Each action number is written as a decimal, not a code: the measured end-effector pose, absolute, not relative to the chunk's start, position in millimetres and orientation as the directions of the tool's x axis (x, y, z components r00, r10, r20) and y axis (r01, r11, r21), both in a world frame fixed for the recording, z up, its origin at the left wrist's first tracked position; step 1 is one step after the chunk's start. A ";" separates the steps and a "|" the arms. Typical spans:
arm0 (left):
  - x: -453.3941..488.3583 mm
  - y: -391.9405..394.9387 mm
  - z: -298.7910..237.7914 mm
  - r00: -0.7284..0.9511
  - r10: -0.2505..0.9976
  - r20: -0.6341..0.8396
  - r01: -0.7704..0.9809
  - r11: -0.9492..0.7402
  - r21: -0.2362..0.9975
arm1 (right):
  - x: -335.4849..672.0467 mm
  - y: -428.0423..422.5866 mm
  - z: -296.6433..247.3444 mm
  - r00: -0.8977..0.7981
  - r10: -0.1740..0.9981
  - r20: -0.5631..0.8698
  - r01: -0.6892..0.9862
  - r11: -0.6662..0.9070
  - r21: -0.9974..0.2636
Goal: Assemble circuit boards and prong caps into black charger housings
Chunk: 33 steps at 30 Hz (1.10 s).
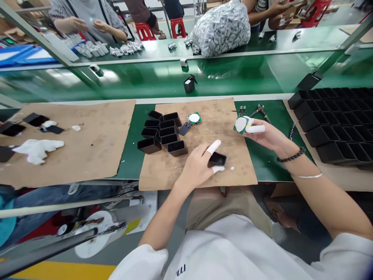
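My left hand (201,163), with white finger cots on thumb and forefinger, grips a small black plastic case (218,159) low over the brown cardboard (198,177). Raised at the right edge of that sheet, my right hand (264,134) also wears white finger cots. Its fingers pinch a green circuit board (241,124) with a round white disc on top. A second such board (194,118) lies farther back, touching or close to a dark flat plate (185,128). To the left of my left hand stand several open black cases (168,134) in a cluster.
Pliers (262,112) and small metal parts (242,109) lie beyond my right hand. Rows of black cases (335,124) fill the right side. A white glove (39,149) rests on the left cardboard. Across the green conveyor (145,79), people sit near a large bag of parts (221,29).
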State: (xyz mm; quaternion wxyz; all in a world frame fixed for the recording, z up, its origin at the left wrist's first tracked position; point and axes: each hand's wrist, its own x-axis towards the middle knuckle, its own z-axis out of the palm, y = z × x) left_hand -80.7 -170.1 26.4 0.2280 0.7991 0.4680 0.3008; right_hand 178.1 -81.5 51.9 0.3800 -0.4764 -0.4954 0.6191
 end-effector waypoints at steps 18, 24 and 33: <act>-33.9 -178.4 13.5 0.022 0.997 0.070 0.427 -0.073 0.901 | 153.9 -152.8 30.4 -0.193 0.975 -0.112 -0.209 -0.153 -0.966; -40.6 -185.2 36.6 0.113 0.964 0.240 0.160 -0.256 0.953 | 143.4 -164.7 42.5 -0.248 0.942 0.225 -0.174 0.185 -0.967; -44.2 -196.1 62.4 0.166 0.924 0.344 0.115 -0.365 0.924 | 144.0 -189.7 60.8 -0.186 0.948 0.258 -0.079 0.248 -0.966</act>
